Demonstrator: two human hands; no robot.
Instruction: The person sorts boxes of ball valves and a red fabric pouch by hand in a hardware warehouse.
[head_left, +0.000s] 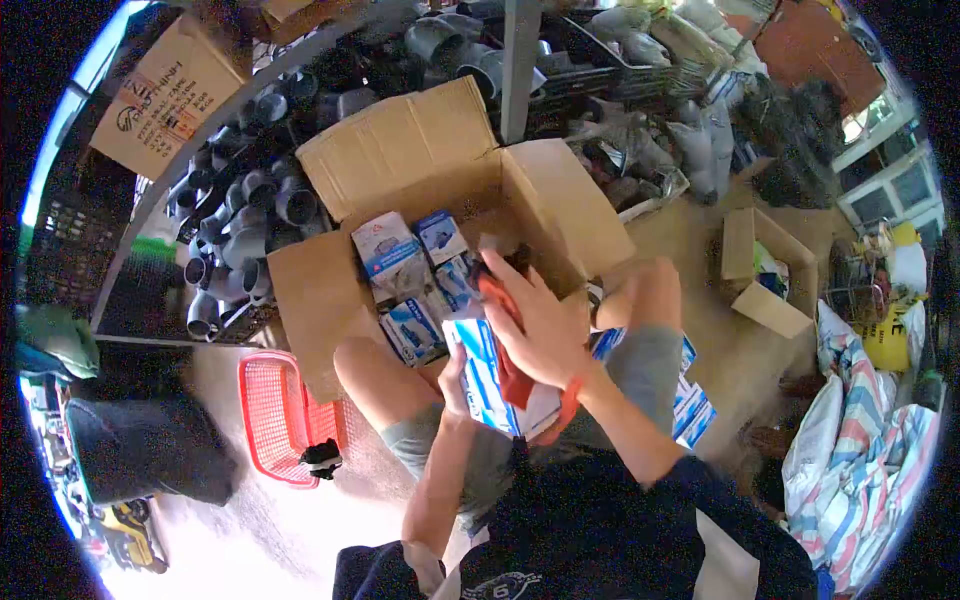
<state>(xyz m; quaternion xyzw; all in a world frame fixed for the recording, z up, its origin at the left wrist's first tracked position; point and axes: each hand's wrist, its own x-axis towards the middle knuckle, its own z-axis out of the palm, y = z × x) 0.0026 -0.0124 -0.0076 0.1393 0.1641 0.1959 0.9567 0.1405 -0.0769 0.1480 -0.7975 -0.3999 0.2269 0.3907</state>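
Observation:
My left hand (455, 383) grips a blue and white box (482, 375) by its left side, above my lap. With my right hand (538, 335) I hold a red cloth (514, 384) against the right part of the box; the fingers are partly smeared by motion. Just beyond my hands stands an open cardboard carton (315, 305), its flaps spread outward. Inside it lie several small packages, among them a white and blue box (385, 243) and another blue and white box (411, 328).
More blue and white boxes (692, 410) lie by my right leg. A red plastic basket (270, 415) stands to my left. Grey pipe fittings (245, 240) crowd a shelf behind the carton. A smaller open carton (738, 245) and striped sacks (850, 460) are at right.

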